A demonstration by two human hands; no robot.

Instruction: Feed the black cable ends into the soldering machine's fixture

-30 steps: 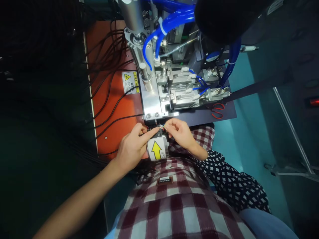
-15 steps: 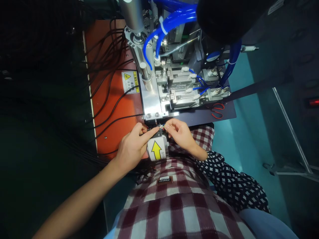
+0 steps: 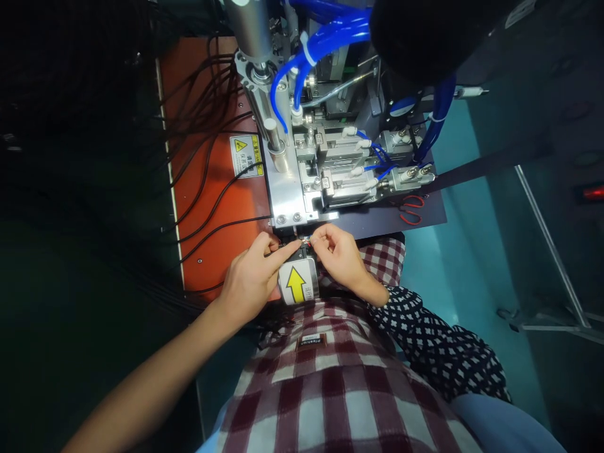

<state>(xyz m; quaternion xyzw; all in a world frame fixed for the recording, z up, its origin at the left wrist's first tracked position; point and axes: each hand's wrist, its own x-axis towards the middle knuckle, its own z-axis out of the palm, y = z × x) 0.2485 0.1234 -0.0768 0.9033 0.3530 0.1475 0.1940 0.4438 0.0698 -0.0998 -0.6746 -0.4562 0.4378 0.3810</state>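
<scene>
At the machine's front edge, my right hand [image 3: 343, 257] is closed in a pinch on a tiny part [image 3: 306, 241] with metallic and red spots, too small to name. My left hand [image 3: 251, 272] comes in from the left, its index finger stretched out with the tip against or right beside that part. Its other fingers are bent and spread apart, and I see nothing held in them. Just below the fingertips is a plate with a yellow arrow label [image 3: 297, 284]. A silver metal block [image 3: 289, 198] of the machine stands right above both hands.
Metal cylinders [image 3: 349, 148] with blue air hoses [image 3: 325, 44] rise behind the hands. Black cables [image 3: 212, 182] cross the orange base plate [image 3: 198, 229] on the left. Red-handled scissors [image 3: 412, 211] lie on the dark plate at right. A checkered apron [image 3: 330, 377] covers my lap.
My right wrist and forearm have shifted very slightly left. Otherwise both hands stay at the same place on the small part.
</scene>
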